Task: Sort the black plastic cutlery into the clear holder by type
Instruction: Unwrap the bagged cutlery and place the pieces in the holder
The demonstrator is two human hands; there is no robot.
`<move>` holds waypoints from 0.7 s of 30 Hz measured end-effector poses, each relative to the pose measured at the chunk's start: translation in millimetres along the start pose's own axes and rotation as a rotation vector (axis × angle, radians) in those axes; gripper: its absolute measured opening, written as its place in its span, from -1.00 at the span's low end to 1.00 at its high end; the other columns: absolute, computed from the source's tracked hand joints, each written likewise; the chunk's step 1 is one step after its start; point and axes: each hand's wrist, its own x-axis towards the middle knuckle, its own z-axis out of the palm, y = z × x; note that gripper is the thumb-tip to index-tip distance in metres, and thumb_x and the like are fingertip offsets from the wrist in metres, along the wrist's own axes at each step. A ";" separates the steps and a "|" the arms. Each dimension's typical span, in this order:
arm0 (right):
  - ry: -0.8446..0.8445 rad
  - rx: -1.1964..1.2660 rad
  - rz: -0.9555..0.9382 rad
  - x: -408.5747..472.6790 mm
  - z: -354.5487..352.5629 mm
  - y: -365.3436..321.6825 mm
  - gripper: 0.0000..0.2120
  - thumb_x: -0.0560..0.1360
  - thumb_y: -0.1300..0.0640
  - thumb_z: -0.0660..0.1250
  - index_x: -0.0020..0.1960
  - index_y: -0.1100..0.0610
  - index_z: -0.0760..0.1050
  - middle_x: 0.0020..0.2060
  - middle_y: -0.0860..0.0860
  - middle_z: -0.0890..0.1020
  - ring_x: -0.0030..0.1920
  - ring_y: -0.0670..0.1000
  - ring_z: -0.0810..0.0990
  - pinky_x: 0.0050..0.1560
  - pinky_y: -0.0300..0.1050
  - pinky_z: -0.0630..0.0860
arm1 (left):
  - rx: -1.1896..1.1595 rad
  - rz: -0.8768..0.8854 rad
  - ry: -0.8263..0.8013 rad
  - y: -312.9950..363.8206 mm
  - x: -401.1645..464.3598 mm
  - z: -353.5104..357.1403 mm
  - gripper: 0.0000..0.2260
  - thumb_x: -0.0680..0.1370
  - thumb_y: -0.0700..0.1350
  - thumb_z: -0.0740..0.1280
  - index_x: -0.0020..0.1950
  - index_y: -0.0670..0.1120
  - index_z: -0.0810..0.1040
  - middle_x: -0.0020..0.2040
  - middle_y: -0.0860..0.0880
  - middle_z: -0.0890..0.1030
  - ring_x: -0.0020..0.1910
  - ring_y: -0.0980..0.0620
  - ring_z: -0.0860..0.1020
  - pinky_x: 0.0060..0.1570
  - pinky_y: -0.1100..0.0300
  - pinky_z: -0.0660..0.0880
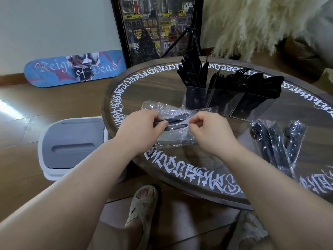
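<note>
A clear plastic wrapper (173, 112) with black cutlery (177, 121) inside lies on the round table between my hands. My left hand (138, 130) grips the cutlery's handle end with curled fingers. My right hand (209, 130) pinches the wrapper's other end. Behind them stands the clear holder (223, 103) with three compartments, each filled with upright black cutlery (234, 78). Several more wrapped cutlery packs (277, 141) lie on the table at the right.
The round wooden table (137, 91) has a glass top and white lettering round its rim. A grey and white bin (72, 147) stands on the floor to the left. A skateboard deck (75, 68), a framed picture (156, 27) and a tripod (191, 37) lie beyond.
</note>
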 end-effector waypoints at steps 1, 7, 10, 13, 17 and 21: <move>0.013 0.051 0.053 2.7 -0.8 3.3 -0.86 0.51 0.16 0.26 -0.10 0.05 0.60 -0.30 -0.17 0.57 -0.15 -0.05 0.56 -0.10 -0.19 0.43 | -0.036 0.008 0.007 0.5 -0.5 -0.8 -0.75 0.59 0.11 0.21 -0.06 -0.02 0.57 -0.16 0.05 0.55 -0.15 0.04 0.50 -0.17 0.11 0.43; 0.127 0.400 0.149 5.7 -6.4 3.0 -0.78 0.49 0.20 0.29 -0.26 -0.02 0.61 -0.46 -0.20 0.55 -0.33 -0.14 0.51 -0.23 -0.20 0.43 | -0.078 0.025 -0.009 1.7 -0.9 -1.0 -0.70 0.62 0.09 0.15 -0.08 -0.05 0.57 -0.23 0.04 0.54 -0.21 0.03 0.50 -0.23 0.09 0.42; 0.053 0.467 0.174 3.7 -6.5 0.5 -0.78 0.49 0.24 0.30 -0.27 0.04 0.61 -0.44 -0.16 0.58 -0.34 -0.11 0.51 -0.27 -0.20 0.46 | -0.074 0.034 -0.009 2.1 -1.9 -0.5 -0.77 0.61 0.07 0.20 -0.04 -0.01 0.58 -0.19 0.08 0.55 -0.19 0.08 0.50 -0.22 0.16 0.40; 0.007 0.496 0.210 2.7 -6.3 -1.1 -0.81 0.52 0.25 0.27 -0.23 0.11 0.58 -0.35 -0.02 0.61 -0.38 -0.09 0.50 -0.36 -0.25 0.47 | -0.091 0.033 0.041 0.5 -1.4 0.4 -0.80 0.59 0.07 0.25 -0.07 -0.01 0.58 -0.22 0.10 0.56 -0.19 0.10 0.51 -0.24 0.21 0.38; -0.002 0.551 0.249 4.0 -6.1 -1.6 -0.82 0.53 0.24 0.25 -0.21 0.13 0.55 -0.29 0.04 0.63 -0.42 -0.11 0.50 -0.40 -0.26 0.43 | -0.117 0.051 0.109 2.2 -0.2 0.8 -0.84 0.57 0.04 0.28 -0.09 -0.01 0.57 -0.21 0.09 0.56 -0.18 0.11 0.49 -0.25 0.25 0.34; -0.050 0.626 0.266 3.4 -6.3 -2.7 -0.79 0.57 0.24 0.21 -0.20 0.15 0.55 -0.34 0.01 0.60 -0.41 -0.07 0.48 -0.38 -0.23 0.42 | -0.179 0.078 0.141 3.0 -1.7 0.7 -0.90 0.55 -0.01 0.32 -0.10 0.00 0.51 -0.24 0.11 0.54 -0.22 0.14 0.49 -0.26 0.33 0.35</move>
